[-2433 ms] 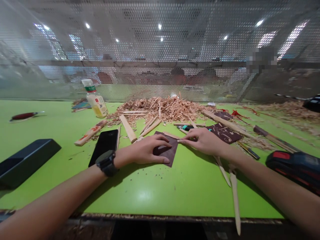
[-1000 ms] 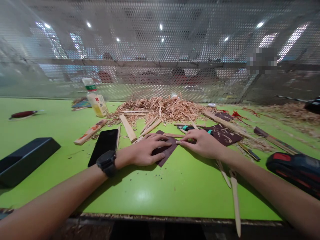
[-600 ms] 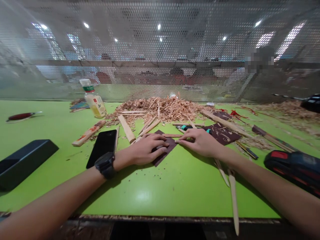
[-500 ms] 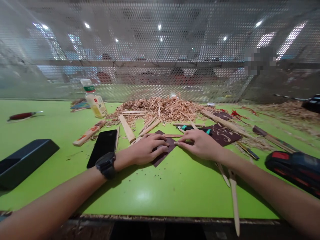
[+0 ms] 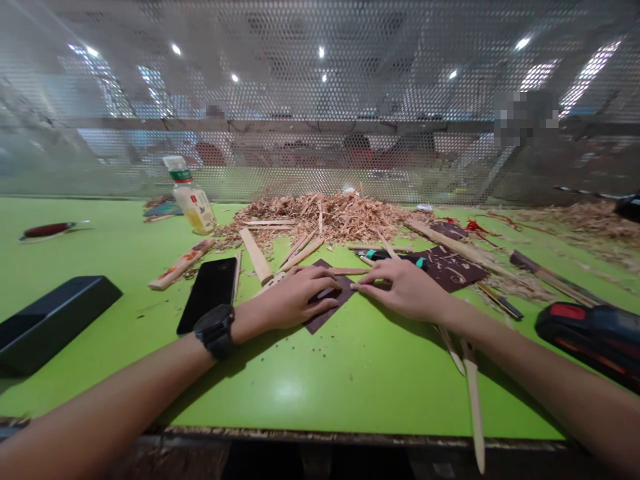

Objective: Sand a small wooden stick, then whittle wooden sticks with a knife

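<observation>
My left hand (image 5: pixel 300 297), a dark watch (image 5: pixel 216 330) on its wrist, lies flat with fingers stretched over a dark brown sheet of sandpaper (image 5: pixel 320 321). At the sheet's right corner my right hand (image 5: pixel 400 288) has thumb and fingers together in a pinch; whatever is in it, if anything, is too small to make out. A thin wooden strip (image 5: pixel 347 271) runs between the two hands, just beyond the sandpaper's edge. Behind the right hand lies a black and teal utility knife (image 5: pixel 419 261), beside a second brown sheet (image 5: pixel 457 270) strewn with shavings.
A heap of wood shavings (image 5: pixel 325 217) lies before a perforated screen (image 5: pixel 320 153). To the left are a phone (image 5: pixel 207 297), a drink bottle (image 5: pixel 195 205), a dark box (image 5: pixel 55 320) and a red-handled tool (image 5: pixel 47 230). A wooden knife-shaped piece (image 5: pixel 474 407) overhangs the front edge.
The view has shifted slightly, so everything sits a little further right. Both hands keep nearly the same pose at the sandpaper; the left fingers look slightly more spread.
</observation>
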Action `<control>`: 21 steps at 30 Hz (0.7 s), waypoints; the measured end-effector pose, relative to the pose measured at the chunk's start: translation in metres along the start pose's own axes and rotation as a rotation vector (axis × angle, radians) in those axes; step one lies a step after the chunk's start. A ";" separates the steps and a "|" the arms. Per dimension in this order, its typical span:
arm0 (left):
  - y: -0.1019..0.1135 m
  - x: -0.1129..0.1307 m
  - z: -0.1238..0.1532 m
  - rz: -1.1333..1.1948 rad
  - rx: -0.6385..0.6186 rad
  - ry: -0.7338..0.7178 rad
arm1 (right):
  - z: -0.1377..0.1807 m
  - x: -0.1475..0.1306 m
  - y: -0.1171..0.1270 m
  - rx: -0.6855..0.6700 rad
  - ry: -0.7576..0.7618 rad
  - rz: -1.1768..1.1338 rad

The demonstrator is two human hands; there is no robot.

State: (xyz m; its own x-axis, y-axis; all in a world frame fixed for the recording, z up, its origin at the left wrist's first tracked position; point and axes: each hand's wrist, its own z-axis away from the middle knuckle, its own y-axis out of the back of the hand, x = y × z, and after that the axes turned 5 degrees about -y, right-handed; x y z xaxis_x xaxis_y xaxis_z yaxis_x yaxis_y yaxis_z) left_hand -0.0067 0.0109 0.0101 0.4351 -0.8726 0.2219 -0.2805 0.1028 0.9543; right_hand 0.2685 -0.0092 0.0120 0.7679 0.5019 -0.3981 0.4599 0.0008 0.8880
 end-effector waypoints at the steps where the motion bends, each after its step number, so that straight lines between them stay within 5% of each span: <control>1: 0.000 0.000 0.000 -0.014 0.012 0.003 | 0.001 -0.003 -0.001 -0.013 0.028 -0.023; 10: 0.001 0.000 0.001 -0.066 0.026 0.116 | -0.003 0.010 0.003 0.022 -0.074 -0.001; 16: 0.004 0.000 0.002 -0.049 -0.006 0.095 | 0.002 -0.007 -0.003 -0.041 0.049 -0.070; 21: 0.004 -0.001 0.002 -0.046 -0.012 0.069 | -0.002 0.005 0.003 0.019 -0.074 0.011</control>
State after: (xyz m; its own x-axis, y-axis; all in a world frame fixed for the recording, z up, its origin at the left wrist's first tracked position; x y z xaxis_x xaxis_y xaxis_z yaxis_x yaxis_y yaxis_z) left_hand -0.0100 0.0115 0.0133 0.5057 -0.8414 0.1905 -0.2486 0.0693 0.9661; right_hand 0.2724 -0.0048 0.0130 0.8037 0.4364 -0.4046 0.4587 -0.0212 0.8883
